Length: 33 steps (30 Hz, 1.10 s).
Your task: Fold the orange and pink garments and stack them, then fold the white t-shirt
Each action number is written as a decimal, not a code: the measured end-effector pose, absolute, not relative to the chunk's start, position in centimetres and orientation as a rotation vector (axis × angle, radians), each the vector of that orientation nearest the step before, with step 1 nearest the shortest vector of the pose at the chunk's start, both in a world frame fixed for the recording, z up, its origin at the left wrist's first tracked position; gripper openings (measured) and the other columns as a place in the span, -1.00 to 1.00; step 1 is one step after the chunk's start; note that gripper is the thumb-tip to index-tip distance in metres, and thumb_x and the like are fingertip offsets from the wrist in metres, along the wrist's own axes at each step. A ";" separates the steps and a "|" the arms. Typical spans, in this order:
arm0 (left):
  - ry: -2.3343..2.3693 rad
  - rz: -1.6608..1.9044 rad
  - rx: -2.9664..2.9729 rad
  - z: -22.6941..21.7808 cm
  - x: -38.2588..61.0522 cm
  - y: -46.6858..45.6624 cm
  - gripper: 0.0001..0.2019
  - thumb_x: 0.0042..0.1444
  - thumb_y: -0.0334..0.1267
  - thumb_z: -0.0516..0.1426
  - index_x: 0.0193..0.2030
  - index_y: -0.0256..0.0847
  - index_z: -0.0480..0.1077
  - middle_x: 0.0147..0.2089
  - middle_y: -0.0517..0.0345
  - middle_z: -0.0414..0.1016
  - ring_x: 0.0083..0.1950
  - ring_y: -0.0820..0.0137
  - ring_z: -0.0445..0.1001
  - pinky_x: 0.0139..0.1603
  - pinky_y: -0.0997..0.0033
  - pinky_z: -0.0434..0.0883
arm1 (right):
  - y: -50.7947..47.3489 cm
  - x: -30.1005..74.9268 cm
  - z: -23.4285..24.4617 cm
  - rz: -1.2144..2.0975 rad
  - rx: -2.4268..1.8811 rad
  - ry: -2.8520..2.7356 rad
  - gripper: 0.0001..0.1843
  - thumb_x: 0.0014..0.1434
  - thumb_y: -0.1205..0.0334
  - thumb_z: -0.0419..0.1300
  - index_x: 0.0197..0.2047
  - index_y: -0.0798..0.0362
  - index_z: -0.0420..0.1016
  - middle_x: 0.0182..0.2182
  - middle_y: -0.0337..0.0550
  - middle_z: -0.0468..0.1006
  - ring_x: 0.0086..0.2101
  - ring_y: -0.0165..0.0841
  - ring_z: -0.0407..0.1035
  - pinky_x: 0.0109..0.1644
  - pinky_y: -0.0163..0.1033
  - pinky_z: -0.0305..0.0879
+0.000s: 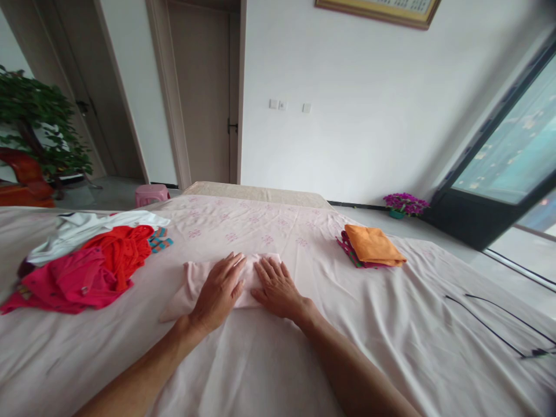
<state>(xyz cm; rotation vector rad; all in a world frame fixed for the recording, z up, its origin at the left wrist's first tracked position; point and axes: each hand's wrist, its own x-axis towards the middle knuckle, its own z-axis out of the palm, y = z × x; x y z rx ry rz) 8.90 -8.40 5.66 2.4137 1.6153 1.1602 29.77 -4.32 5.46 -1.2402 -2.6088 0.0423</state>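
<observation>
A pale pink folded garment (195,282) lies in front of me on a light pink sheet (243,370). Both palms rest on the cloth. My left hand (219,289) is flat with its fingers stretched out over the middle of the garment. Beside it, my right hand (278,288) presses flat on the garment's right part, its fingers slightly spread. Neither hand grips anything. The cloth under the palms is hidden, and I cannot tell what kind of garment it is.
To the left is a loose heap of clothes with a magenta garment (73,281), a red one (130,249) and a white one (87,231). Folded orange cloth (376,246) tops a small stack at right. Eyeglasses (499,327) lie near the right edge. A pink stool (151,194) stands behind.
</observation>
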 end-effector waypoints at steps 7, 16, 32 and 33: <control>1.881 0.723 2.621 1.7 9.1 -7.8 -0.40 0.28 -0.11 0.01 0.42 -0.23 0.13 0.48 -0.14 0.08 0.48 0.00 0.04 0.38 -0.11 0.14 | -2.0 30.4 5.0 0.285 -1.406 -2.307 -0.39 0.32 0.13 0.07 0.37 0.16 0.19 0.37 0.19 0.11 0.36 -0.08 -0.03 0.37 0.04 0.02; 1.928 0.723 2.591 2.2 9.2 -8.2 -0.40 0.26 -0.09 0.06 0.40 -0.27 0.14 0.49 -0.19 0.06 0.46 0.04 0.11 0.39 -0.05 0.17 | -0.8 31.9 6.9 1.303 -1.405 -1.606 -0.47 0.05 0.08 0.26 0.06 0.17 0.44 -0.18 0.02 0.61 -0.21 -0.19 0.51 -0.21 -0.21 0.40; 1.322 1.121 1.755 5.7 10.9 -9.2 -0.42 0.30 0.05 -0.03 0.33 -0.24 0.29 0.40 -0.08 0.27 0.44 0.20 0.17 0.48 0.09 0.06 | -1.4 32.6 11.7 1.536 -1.105 -1.224 -0.72 -0.07 0.18 0.24 -0.26 0.10 0.45 -0.55 -0.25 0.46 -0.58 -0.39 0.32 -0.56 -0.34 0.18; 1.265 1.172 1.619 6.1 10.9 -9.1 -0.40 0.28 0.10 -0.01 0.31 -0.24 0.31 0.38 -0.08 0.30 0.44 0.19 0.18 0.48 0.10 0.06 | -2.0 32.0 11.8 1.511 -1.084 -1.255 -0.71 -0.06 0.17 0.24 -0.23 0.10 0.46 -0.52 -0.25 0.48 -0.56 -0.39 0.32 -0.54 -0.34 0.19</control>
